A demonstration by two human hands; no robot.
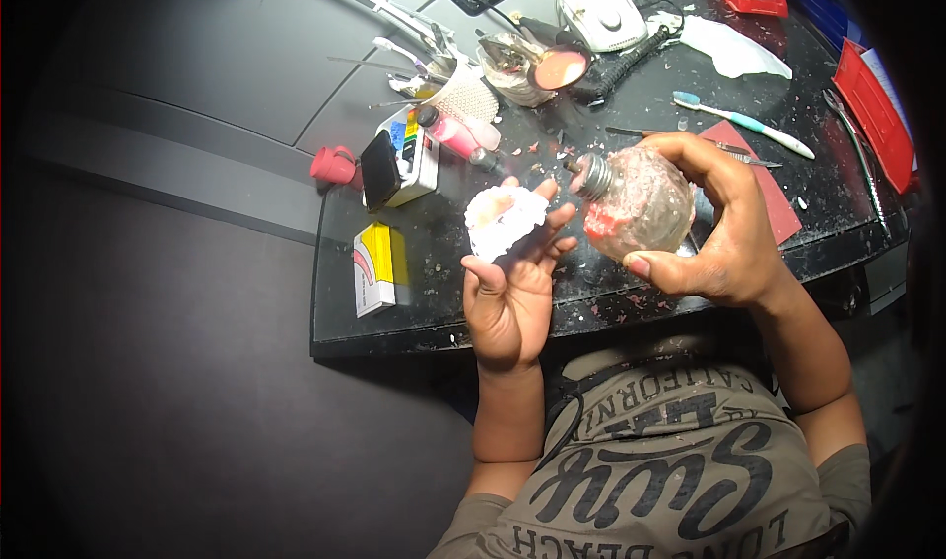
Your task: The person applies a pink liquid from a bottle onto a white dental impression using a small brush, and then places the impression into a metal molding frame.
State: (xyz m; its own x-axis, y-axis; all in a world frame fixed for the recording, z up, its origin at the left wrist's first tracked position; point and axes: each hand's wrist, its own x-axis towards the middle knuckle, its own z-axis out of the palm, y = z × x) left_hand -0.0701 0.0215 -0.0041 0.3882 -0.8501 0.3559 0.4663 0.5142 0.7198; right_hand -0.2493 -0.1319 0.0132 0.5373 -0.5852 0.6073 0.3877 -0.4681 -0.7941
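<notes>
My left hand, palm up, holds a white plaster dental cast between thumb and fingers; a pinkish patch shows on its upper side. My right hand is wrapped round a round glass spirit lamp smeared with pink and red wax. The lamp is tilted, with its metal collar and wick end pointing left toward the cast. A small gap separates the two, and no flame can be made out. Both are held above the near part of the black bench.
A yellow-and-white box, a phone and a pink bottle stand on the left. Behind are a tool pot and a white device. A toothbrush, red wax sheet and red trays lie right.
</notes>
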